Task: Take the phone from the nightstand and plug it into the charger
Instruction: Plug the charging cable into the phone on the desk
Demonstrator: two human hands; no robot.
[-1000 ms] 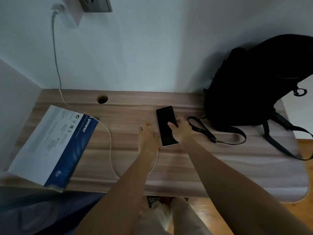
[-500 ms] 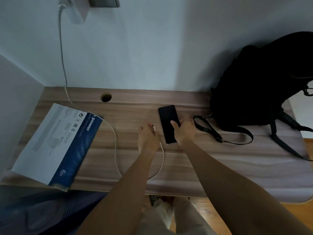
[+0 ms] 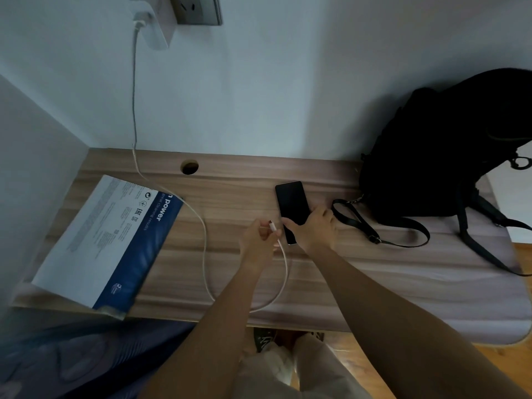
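Note:
A black phone (image 3: 291,205) lies screen up on the wooden nightstand (image 3: 374,272), and my right hand (image 3: 315,229) grips its lower end. Just left of it, my left hand (image 3: 257,243) pinches the white charging cable (image 3: 201,226) near its plug (image 3: 271,226), whose tip points up, a little left of the phone's lower edge. The cable loops back over the front of the top and runs up the wall to a white charger (image 3: 152,24) in the wall socket (image 3: 198,8).
A white and blue box (image 3: 106,240) lies on the left of the nightstand, overhanging its front edge. A black backpack (image 3: 449,151) with loose straps fills the right back corner. A round cable hole (image 3: 189,167) sits near the wall.
My left hand has lifted the cable's plug end off the top and turned it toward the phone. My right hand keeps hold of the phone's lower end. The view has shifted slightly.

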